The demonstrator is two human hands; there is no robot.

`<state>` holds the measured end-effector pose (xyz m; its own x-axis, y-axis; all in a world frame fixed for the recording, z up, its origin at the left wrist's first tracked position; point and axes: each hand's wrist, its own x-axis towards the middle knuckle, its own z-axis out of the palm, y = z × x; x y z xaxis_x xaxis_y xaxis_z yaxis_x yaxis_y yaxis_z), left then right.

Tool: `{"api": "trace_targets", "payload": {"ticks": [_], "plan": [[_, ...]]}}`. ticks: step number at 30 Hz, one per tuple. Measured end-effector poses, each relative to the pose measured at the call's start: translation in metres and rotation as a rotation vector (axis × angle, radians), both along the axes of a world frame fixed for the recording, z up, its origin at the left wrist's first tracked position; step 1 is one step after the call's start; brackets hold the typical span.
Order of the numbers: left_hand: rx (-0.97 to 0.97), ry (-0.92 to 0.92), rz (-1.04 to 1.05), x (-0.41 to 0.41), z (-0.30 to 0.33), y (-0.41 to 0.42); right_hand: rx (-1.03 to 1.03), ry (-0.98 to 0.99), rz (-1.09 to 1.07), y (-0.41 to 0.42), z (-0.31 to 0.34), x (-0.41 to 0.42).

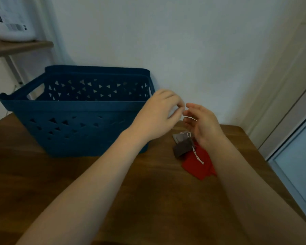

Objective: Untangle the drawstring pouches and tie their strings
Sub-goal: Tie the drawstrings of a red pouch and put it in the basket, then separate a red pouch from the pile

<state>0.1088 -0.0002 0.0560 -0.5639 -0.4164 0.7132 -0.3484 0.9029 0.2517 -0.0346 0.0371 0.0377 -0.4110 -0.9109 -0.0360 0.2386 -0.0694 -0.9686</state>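
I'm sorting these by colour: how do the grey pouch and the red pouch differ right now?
The grey pouch is lifted and hangs tilted from its white string, while the red pouch lies flat on the table. The grey pouch partly overlaps the red pouch from above. The grey one's string runs up to the hands; the red one's string is not clear. Both are small cloth pouches.

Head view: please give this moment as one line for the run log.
left hand: pinches string | right hand: holds string | grey pouch: hanging above red pouch
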Motion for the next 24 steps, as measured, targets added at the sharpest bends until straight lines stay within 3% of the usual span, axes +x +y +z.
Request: {"api": "trace_targets", "payload": {"ticks": [4,9,11,16,20,24], "plan": [[0.223,-0.136,0.013,-0.023,-0.041,0.001,0.083,0.15,-0.141,0.018,-0.019,-0.034],[0.515,-0.203,0.14,-0.047,-0.088,0.008,0.205,0.551,-0.261,0.041,-0.06,-0.075],[0.551,-0.231,0.122,-0.054,-0.096,0.015,0.225,0.72,-0.252,0.047,-0.071,-0.085],[0.602,-0.21,0.09,-0.059,-0.11,0.03,0.303,1.11,0.0,0.049,-0.097,-0.084],[0.621,-0.185,0.072,-0.056,-0.112,0.035,0.398,1.481,-0.142,0.045,-0.105,-0.075],[0.638,-0.231,0.027,-0.049,-0.115,0.035,0.362,1.501,-0.256,0.048,-0.1,-0.071]]}}
